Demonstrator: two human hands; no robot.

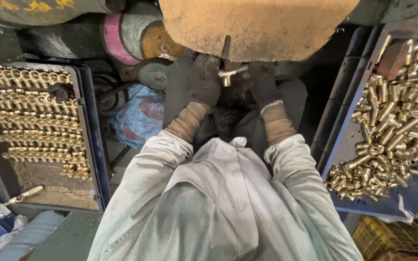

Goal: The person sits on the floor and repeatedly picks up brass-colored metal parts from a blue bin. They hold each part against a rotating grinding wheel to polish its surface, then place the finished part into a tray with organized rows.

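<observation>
Both my hands wear dark, dirty gloves and hold one small brass T-shaped fitting point(228, 75) up against the underside of a large tan buffing wheel point(257, 21). My left hand point(198, 79) grips the fitting from the left. From the right, my right hand point(263, 82) grips the same fitting; its fingers are partly hidden under the wheel. Tan cuffs and striped shirt sleeves cover my forearms.
A blue tray point(85, 96) at left holds neat rows of polished brass fittings. Another blue tray point(414, 195) at right holds a loose heap of several brass fittings. Smaller wheels, one pink-edged point(122, 36), sit behind left. A printed bag point(139, 113) lies below.
</observation>
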